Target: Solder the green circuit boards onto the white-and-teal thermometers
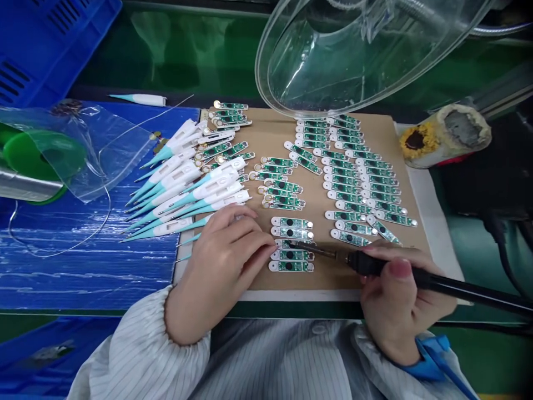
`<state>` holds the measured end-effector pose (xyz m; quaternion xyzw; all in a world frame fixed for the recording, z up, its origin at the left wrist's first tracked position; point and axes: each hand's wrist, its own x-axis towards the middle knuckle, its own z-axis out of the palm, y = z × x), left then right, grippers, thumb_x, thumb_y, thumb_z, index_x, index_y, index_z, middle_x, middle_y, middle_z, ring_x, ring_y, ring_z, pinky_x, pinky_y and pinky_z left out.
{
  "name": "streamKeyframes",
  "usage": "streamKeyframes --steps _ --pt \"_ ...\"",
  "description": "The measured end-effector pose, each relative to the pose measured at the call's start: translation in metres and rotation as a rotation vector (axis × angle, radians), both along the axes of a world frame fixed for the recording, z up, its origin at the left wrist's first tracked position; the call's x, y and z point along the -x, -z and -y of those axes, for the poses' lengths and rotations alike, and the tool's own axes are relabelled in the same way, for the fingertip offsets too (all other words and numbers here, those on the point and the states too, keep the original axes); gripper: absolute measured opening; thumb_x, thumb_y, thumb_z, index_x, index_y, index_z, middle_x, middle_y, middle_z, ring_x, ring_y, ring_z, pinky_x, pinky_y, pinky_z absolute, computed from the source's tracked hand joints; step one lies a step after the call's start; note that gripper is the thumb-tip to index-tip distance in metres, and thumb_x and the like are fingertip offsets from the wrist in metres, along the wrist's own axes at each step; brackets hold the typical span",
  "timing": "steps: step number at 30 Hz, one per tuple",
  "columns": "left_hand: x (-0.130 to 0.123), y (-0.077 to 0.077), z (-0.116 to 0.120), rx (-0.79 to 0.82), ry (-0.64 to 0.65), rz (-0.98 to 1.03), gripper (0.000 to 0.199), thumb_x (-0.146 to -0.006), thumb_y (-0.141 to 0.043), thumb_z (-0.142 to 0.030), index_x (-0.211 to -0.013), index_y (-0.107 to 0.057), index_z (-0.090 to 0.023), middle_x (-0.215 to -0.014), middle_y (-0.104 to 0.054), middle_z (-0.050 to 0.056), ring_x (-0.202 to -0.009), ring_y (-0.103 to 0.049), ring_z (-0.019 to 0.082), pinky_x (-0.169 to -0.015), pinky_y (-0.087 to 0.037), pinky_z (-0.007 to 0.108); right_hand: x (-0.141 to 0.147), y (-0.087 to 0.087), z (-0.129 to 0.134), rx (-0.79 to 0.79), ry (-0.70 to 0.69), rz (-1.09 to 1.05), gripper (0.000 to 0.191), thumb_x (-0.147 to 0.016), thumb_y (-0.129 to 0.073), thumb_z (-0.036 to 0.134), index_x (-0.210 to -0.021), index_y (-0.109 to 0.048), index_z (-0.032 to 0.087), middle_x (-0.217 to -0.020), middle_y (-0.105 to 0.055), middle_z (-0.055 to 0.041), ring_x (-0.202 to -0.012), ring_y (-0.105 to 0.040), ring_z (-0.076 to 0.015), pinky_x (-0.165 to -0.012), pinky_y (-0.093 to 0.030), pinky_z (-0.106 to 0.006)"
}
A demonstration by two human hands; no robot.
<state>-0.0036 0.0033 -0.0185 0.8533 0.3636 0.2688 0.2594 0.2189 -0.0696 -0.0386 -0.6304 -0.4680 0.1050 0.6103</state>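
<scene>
My right hand is wrapped round the black handle of a soldering iron. Its thin tip points left and reaches the middle circuit board of a short column. At that board's left end, the fingertips of my left hand are pressed together; whatever they pinch is too small or hidden to tell. Another green board in a white holder lies just below. Beside my left hand, several white and teal digital thermometers are piled, some partly hidden behind the hand.
Rows of circuit boards cover the right of the brown work board. A clear fume hood overhangs the back. A round sponge holder stands right. Left are a green spool, loose wire, a plastic bag and a blue crate.
</scene>
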Motion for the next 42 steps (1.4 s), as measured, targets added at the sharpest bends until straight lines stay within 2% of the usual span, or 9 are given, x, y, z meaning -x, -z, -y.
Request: streamKeyframes --steps 5,11,16,20,25,31,42 --pt "-0.002 -0.001 -0.002 0.006 -0.006 -0.023 0.01 -0.095 -0.062 -0.014 -0.093 -0.071 -0.018 -0.097 -0.064 0.008 -0.115 -0.054 0.026 -0.099 -0.048 0.043 0.003 -0.001 0.005 0.091 -0.03 0.008 0.016 -0.094 -0.062 0.03 -0.082 -0.072 0.027 -0.072 -0.071 0.001 -0.04 -0.051 -0.0108 -0.036 -0.037 -0.028" --pt "-0.002 0.002 -0.003 -0.016 0.003 -0.013 0.007 -0.094 -0.064 -0.012 -0.093 -0.069 -0.016 -0.102 -0.063 0.008 -0.118 -0.054 0.025 -0.101 -0.046 0.041 0.003 0.002 0.0 -0.048 -0.072 0.059 0.015 -0.093 -0.064 0.029 -0.081 -0.073 0.025 -0.062 -0.066 0.0047 -0.04 -0.049 -0.0088 -0.033 -0.033 -0.025" --pt "-0.002 0.002 -0.004 -0.013 0.01 -0.013 0.007 -0.094 -0.064 -0.012 -0.092 -0.069 -0.015 -0.103 -0.063 0.007 -0.114 -0.056 0.024 -0.102 -0.047 0.042 0.0 0.004 -0.001 -0.047 -0.116 0.061 0.013 -0.092 -0.064 0.024 -0.085 -0.075 0.024 -0.069 -0.07 0.0031 -0.04 -0.049 -0.0094 -0.032 -0.033 -0.027" --pt "-0.002 0.001 -0.004 -0.008 0.011 -0.008 0.008 -0.094 -0.063 -0.012 -0.091 -0.07 -0.016 -0.104 -0.063 0.007 -0.113 -0.057 0.023 -0.102 -0.048 0.043 0.0 0.006 -0.003 -0.104 -0.124 0.067 0.013 -0.092 -0.064 0.024 -0.085 -0.075 0.024 -0.069 -0.07 0.0032 -0.041 -0.048 -0.0096 -0.032 -0.033 -0.025" --pt "-0.002 0.002 -0.004 -0.015 0.018 -0.002 0.009 -0.094 -0.063 -0.013 -0.091 -0.07 -0.016 -0.103 -0.063 0.008 -0.109 -0.059 0.023 -0.1 -0.049 0.045 0.001 0.005 -0.003 -0.088 -0.139 0.067 0.013 -0.091 -0.065 0.025 -0.083 -0.075 0.024 -0.067 -0.07 0.0032 -0.039 -0.047 -0.0097 -0.03 -0.032 -0.026" --pt "-0.003 0.0 -0.004 0.0 0.015 0.001 0.009 -0.094 -0.063 -0.012 -0.091 -0.07 -0.015 -0.104 -0.064 0.009 -0.109 -0.059 0.024 -0.098 -0.05 0.045 0.002 0.006 -0.003 -0.127 -0.146 0.038 0.012 -0.09 -0.065 0.021 -0.085 -0.076 0.022 -0.066 -0.069 0.0032 -0.042 -0.051 -0.0094 -0.028 -0.032 -0.024" --pt "-0.005 0.002 -0.004 0.0 -0.003 0.009 0.006 -0.094 -0.064 -0.012 -0.09 -0.068 -0.014 -0.102 -0.065 0.008 -0.108 -0.06 0.022 -0.101 -0.049 0.042 0.002 0.009 0.0 -0.183 -0.149 0.109 0.009 -0.087 -0.068 0.017 -0.089 -0.076 0.021 -0.073 -0.072 0.0008 -0.044 -0.052 -0.0105 -0.039 -0.04 -0.027"
